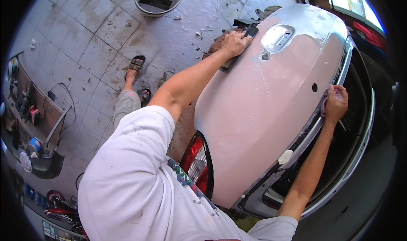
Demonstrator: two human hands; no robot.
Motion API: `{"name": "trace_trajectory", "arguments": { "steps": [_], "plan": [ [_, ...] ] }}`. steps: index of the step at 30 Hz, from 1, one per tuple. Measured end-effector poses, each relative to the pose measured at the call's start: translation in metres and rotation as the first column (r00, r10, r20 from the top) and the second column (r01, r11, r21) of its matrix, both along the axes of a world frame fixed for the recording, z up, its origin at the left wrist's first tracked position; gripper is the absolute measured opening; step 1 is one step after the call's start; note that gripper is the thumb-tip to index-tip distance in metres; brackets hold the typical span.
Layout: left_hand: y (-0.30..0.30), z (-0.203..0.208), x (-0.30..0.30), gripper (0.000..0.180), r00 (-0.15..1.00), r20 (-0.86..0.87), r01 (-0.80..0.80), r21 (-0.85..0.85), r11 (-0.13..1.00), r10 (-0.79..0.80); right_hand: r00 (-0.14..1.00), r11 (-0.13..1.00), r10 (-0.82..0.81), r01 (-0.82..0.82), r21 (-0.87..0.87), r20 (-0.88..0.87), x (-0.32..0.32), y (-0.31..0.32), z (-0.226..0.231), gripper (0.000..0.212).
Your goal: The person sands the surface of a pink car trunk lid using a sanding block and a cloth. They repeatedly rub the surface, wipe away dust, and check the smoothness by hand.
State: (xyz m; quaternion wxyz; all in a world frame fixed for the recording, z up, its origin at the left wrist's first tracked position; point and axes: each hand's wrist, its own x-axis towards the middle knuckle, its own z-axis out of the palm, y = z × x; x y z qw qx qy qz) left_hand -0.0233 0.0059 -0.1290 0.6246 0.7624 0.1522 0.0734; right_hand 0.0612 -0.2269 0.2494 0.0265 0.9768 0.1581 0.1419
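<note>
A car body panel (pixel 254 114) with dull pink coating stretches in front of me, wet with droplets and streaks. Its far part is bare silver around a handle-like recess (pixel 277 37). At the panel's left edge my left hand (pixel 235 44) is wrapped over a long dark sanding block (pixel 252 31); the hand covers the block's middle. My right hand (pixel 336 103) rests at the right edge, beside the window opening, its fingers closed around a crumpled pinkish-purple cloth or sponge (pixel 338 94). A small round hole (pixel 314 87) lies just left of that hand.
A red and clear tail light (pixel 197 164) sits at the near left corner. On the tiled floor (pixel 97 42) stands a grey bucket (pixel 158 12) holding a dark object. A sandalled foot (pixel 135 63) shows at left, near a loose bumper (pixel 46 164). Red fabric (pixel 369 35) lies far right.
</note>
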Motion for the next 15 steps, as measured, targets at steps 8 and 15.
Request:
{"name": "trace_trajectory", "arguments": {
  "steps": [8, 15],
  "plan": [
    [-0.002, 0.138, -0.144, 0.058, 0.885, 0.388, 0.295, -0.036, 0.955, -0.259, 0.999, 0.999, -0.037, 0.037, 0.011, -0.013, -0.038, -0.001, 0.005, 0.016],
    [0.005, 0.004, 0.088, 0.054, 0.994, -0.004, 0.105, -0.095, 0.990, -0.105, 0.997, 0.996, 0.056, -0.052, 0.072, -0.058, -0.015, 0.022, 0.004, 0.016]
  ]
}}
